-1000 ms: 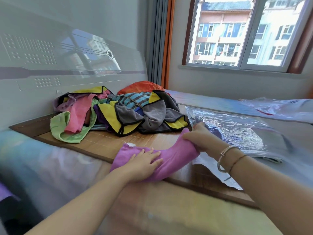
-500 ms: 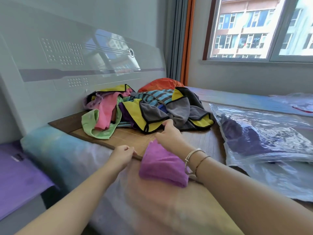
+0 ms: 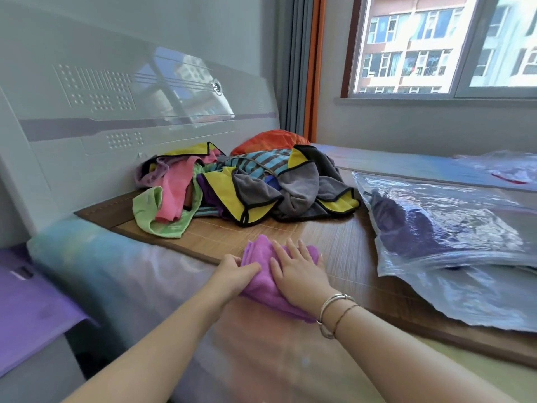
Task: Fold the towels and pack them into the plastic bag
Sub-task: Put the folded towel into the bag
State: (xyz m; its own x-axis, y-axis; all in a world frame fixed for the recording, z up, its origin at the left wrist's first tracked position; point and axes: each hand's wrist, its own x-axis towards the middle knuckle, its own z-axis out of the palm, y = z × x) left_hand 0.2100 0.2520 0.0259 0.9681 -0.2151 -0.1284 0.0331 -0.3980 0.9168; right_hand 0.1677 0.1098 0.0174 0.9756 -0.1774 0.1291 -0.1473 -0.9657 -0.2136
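Your purple towel (image 3: pixel 263 289) is now doubled over at the bed's near edge; a second ago it lay longer. Right hand (image 3: pixel 296 273) presses flat, left hand (image 3: pixel 236 276) pinches its edge. Plastic bag (image 3: pixel 453 251) waits right.

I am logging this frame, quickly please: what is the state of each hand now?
Left hand: closed, gripping the purple towel at its left edge.
Right hand: open, pressing flat on the same towel.
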